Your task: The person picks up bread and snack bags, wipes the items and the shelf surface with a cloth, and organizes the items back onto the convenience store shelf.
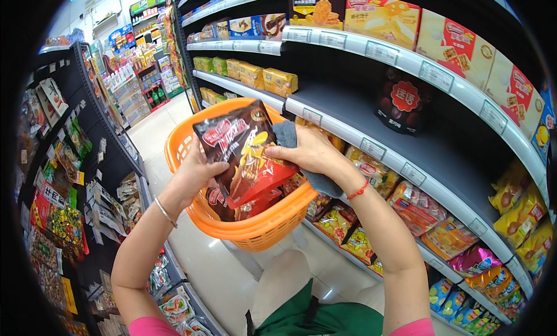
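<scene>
A dark brown and red snack pouch is held over an orange plastic shopping basket. My left hand grips its left edge, thumb across the front. On the right edge my right hand has its thumb on the front, and a grey cloth is tucked in that same hand, hanging down below the wrist. Inside the basket lie more red and brown pouches, partly covered by the held one. To the right, a dark pouch with a red emblem stands on the black middle shelf.
Boxed biscuits line the upper right shelf, above a price-tag rail. Yellow packets sit further along. Bagged snacks fill lower shelves. At left, a rack of hanging bags borders the tiled aisle.
</scene>
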Action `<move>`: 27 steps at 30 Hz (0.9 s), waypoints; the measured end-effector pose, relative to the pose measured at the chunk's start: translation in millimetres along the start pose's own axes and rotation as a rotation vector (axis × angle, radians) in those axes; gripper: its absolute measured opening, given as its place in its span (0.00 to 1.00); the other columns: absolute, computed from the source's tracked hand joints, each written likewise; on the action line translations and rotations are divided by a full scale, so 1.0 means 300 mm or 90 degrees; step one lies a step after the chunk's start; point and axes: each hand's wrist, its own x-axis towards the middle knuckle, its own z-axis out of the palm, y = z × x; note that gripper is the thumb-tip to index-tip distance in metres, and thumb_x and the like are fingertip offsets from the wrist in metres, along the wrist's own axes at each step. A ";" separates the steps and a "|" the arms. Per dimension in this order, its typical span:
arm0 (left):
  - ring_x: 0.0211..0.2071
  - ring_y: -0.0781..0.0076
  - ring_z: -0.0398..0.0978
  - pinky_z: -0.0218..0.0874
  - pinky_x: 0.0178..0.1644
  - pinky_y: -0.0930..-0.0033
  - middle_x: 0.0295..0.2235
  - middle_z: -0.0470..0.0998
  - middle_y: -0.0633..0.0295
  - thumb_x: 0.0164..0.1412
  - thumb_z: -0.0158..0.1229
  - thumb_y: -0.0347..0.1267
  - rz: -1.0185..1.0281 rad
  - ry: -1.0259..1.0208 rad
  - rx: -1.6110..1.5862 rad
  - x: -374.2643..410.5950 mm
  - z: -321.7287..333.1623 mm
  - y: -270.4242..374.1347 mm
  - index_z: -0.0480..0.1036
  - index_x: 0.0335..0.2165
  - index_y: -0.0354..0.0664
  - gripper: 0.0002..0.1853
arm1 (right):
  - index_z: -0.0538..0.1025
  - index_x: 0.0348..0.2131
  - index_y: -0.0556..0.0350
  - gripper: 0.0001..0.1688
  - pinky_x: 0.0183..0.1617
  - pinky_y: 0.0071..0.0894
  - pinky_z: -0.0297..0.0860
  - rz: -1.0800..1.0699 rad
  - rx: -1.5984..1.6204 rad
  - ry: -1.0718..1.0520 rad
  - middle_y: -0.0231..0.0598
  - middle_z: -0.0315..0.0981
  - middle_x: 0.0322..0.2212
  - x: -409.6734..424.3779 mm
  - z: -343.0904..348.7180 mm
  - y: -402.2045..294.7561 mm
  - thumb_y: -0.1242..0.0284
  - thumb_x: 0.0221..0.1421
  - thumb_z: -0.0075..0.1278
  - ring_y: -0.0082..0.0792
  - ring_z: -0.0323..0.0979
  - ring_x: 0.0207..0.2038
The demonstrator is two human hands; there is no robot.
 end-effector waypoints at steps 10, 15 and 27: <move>0.26 0.71 0.77 0.69 0.22 0.72 0.30 0.71 0.57 0.49 0.65 0.23 -0.127 -0.125 0.300 0.055 -0.002 -0.020 0.22 0.64 0.43 0.62 | 0.75 0.31 0.63 0.33 0.38 0.37 0.69 0.062 -0.162 -0.233 0.53 0.76 0.26 0.025 0.011 0.042 0.49 0.42 0.61 0.42 0.76 0.32; 0.22 0.67 0.78 0.69 0.24 0.70 0.29 0.76 0.51 0.52 0.63 0.28 -0.123 -0.194 0.418 0.059 -0.015 -0.018 0.47 0.62 0.35 0.44 | 0.76 0.31 0.61 0.31 0.35 0.37 0.69 0.089 -0.217 -0.300 0.49 0.76 0.21 0.022 0.032 0.029 0.50 0.41 0.62 0.42 0.76 0.28; 0.35 0.56 0.78 0.68 0.38 0.63 0.31 0.79 0.49 0.49 0.63 0.41 -0.063 -0.236 0.786 0.071 0.007 -0.031 0.75 0.38 0.37 0.21 | 0.78 0.34 0.59 0.21 0.34 0.36 0.69 0.049 -0.088 -0.019 0.47 0.77 0.24 0.005 0.027 0.022 0.58 0.50 0.55 0.38 0.77 0.29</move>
